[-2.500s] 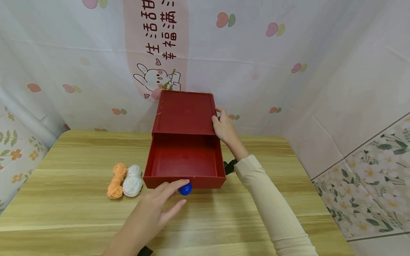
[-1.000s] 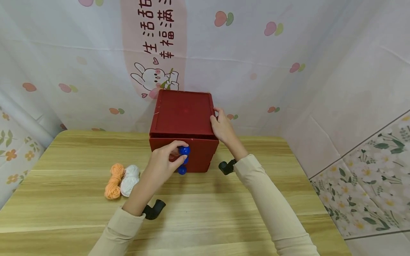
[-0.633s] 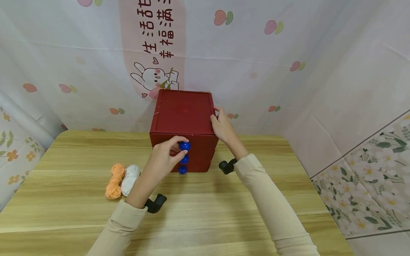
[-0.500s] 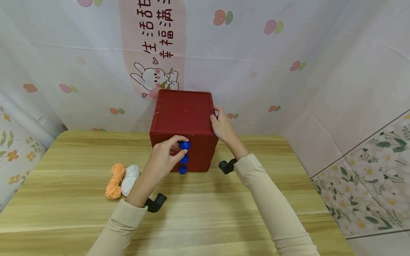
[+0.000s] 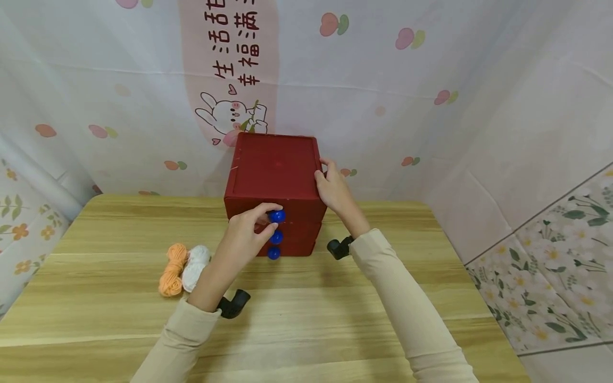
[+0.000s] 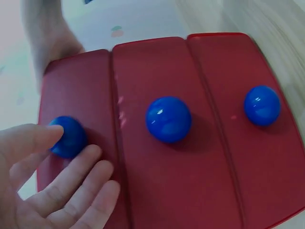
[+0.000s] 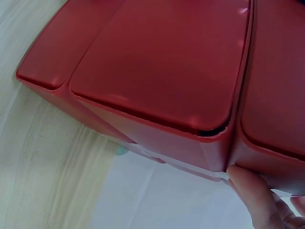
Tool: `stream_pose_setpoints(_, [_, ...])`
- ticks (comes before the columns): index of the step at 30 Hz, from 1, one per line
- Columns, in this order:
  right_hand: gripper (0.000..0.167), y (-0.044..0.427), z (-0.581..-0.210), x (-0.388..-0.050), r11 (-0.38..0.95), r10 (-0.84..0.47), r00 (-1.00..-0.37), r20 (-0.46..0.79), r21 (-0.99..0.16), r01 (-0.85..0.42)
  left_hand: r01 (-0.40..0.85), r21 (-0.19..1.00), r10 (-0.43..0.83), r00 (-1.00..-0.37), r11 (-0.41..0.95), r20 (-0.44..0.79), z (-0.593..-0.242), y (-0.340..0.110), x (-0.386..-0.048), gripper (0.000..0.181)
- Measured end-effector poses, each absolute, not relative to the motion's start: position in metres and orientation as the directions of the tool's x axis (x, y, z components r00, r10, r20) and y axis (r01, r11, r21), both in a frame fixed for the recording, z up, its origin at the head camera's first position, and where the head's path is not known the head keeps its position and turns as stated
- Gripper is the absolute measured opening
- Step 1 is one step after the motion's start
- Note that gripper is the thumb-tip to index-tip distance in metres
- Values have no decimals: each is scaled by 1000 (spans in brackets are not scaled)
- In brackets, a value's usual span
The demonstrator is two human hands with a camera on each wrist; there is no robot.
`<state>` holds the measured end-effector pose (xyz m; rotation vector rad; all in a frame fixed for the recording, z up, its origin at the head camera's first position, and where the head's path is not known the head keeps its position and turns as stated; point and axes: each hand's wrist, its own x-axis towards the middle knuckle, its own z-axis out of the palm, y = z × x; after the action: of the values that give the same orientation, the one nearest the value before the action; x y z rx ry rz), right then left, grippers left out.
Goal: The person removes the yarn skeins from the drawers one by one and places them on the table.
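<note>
A red three-drawer box (image 5: 278, 165) stands at the back of the table, each drawer front bearing a round blue knob. My left hand (image 5: 244, 231) pinches the top drawer's blue knob (image 5: 277, 216) between thumb and fingers; in the left wrist view the thumb (image 6: 45, 136) lies on that knob. Below it are the middle knob (image 5: 276, 237) and the bottom knob (image 5: 273, 252), untouched. All the drawers sit pushed in. My right hand (image 5: 335, 187) rests against the box's right side near the top, and its fingertip (image 7: 238, 174) touches the side wall in the right wrist view.
An orange yarn skein (image 5: 173, 270) and a white yarn skein (image 5: 195, 267) lie side by side on the wooden table (image 5: 306, 330), left of the box. Behind the box hangs a patterned curtain (image 5: 373, 69). Black wrist mounts (image 5: 233, 304) jut out beside the forearms.
The top drawer, earlier pulled far out, has slid back into the box as my left hand moved forward with its knob. The right hand has stayed at the box's side.
</note>
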<state>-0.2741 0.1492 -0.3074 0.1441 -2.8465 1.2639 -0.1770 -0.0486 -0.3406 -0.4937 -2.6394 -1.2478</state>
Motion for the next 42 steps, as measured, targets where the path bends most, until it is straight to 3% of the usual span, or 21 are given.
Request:
stream_pose_setpoints(3, [49,149,-308,-274,664,-65,-996,61,-743,-89,378,730,231,-926,570,299,-342,-54,-172,37])
stream_pose_setpoints(10, [49,149,-309,-275,667,-70,-994,80,-737,-107,341,752,185,-940,564,287,-352,-61,-160,19])
stream_pose_setpoints(18, [49,148,-310,-275,672,-62,-995,74,-734,-96,264,695,206,-964,669,168,-374,-56,-167,38])
stream_pose_setpoints(29, [48,149,-310,-275,675,-60,-995,80,-731,-99,308,729,183,-951,612,248,-398,-42,-178,27])
stream_pose_setpoints(42, [48,149,-308,-273,659,-64,-994,86,-745,-107,265,772,128,-963,578,235,-402,-40,-176,26])
